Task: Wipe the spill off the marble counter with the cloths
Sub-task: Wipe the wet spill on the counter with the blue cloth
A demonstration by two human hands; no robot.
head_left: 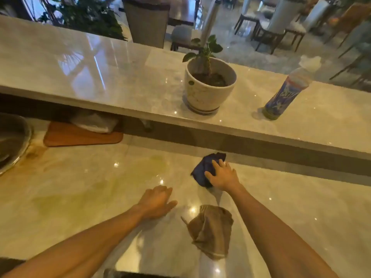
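The right hand (pixel 222 175) presses flat, fingers spread, on the navy cloth (pixel 204 169) near the marble counter's (pixel 301 207) far edge; the left hand (pixel 156 201) rests open, empty, beside the brown cloth (pixel 212 231).

The marble counter (pixel 281 207) is polished and glossy, mirroring ceiling lights. The dark blue cloth (pixel 204 167) and the brown cloth (pixel 212 231) look soft, matt and crumpled. The plant pot (pixel 206 93) looks like glazed ceramic; the orange mat (pixel 80 137) is matt.

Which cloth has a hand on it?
The dark blue cloth, under the right hand, far side of the counter. The brown cloth lies nearer, untouched; the left hand rests on bare marble.
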